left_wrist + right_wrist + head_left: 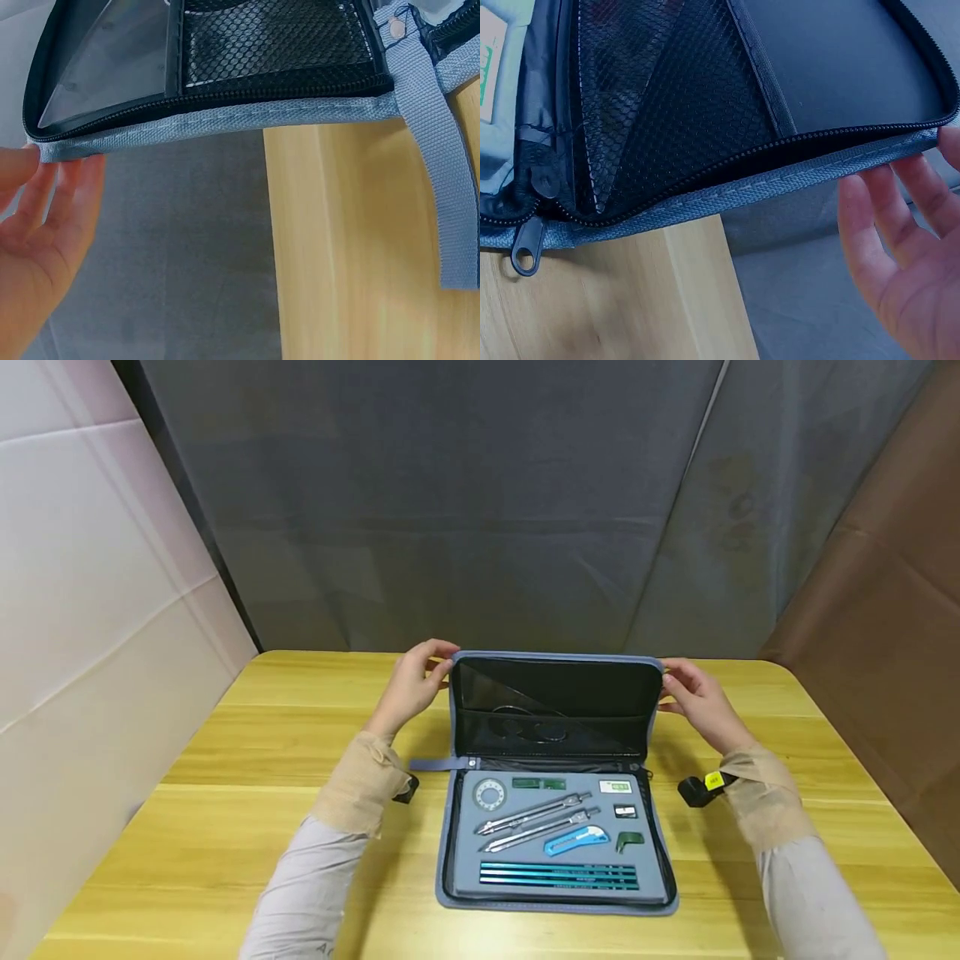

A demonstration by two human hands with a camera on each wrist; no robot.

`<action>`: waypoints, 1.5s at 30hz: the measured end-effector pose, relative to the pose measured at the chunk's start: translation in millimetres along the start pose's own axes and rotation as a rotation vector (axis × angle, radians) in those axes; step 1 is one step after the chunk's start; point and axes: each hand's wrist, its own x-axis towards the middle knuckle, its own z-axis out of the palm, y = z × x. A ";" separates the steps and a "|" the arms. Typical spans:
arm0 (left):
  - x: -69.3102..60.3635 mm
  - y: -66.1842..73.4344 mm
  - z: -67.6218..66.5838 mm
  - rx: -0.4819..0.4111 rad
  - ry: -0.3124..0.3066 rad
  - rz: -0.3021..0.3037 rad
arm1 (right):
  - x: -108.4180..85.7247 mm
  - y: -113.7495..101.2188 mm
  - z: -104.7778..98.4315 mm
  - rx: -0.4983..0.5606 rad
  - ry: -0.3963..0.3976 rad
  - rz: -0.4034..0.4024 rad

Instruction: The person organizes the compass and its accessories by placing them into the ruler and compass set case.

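A blue-grey zippered case of drawing tools (465,897) lies unfolded on the table, its black-lined lid (555,685) standing up at the back. My left hand (412,685) pinches the lid's upper left corner, thumb inside and fingers behind. At the opposite corner, my right hand (696,700) holds the lid the same way. The grey tray carries two silver compasses (532,812), a blue utility knife (577,840), several green pencils (558,875), a white eraser (615,787), a sharpener (625,812) and a round white dial (490,795). Clear sheets show behind the lid's mesh pocket (277,45).
A fabric strap (442,180) sticks out left of the case's spine. On the right hangs a zipper pull (528,247). The wooden table (262,777) ends at a back edge before a dark grey curtain (450,510). Pale and brown cloths flank it.
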 end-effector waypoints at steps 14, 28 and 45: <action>-6.9 9.3 -8.9 0.013 -0.097 0.038 | -11.0 -10.7 -6.1 -0.127 -0.043 -0.040; -41.7 26.4 -29.7 0.119 -0.224 0.243 | -41.7 -25.9 -7.5 -0.234 -0.125 -0.270; -103.9 46.7 -30.5 0.238 -0.472 0.430 | -111.1 -26.9 0.6 -0.461 -0.137 -0.612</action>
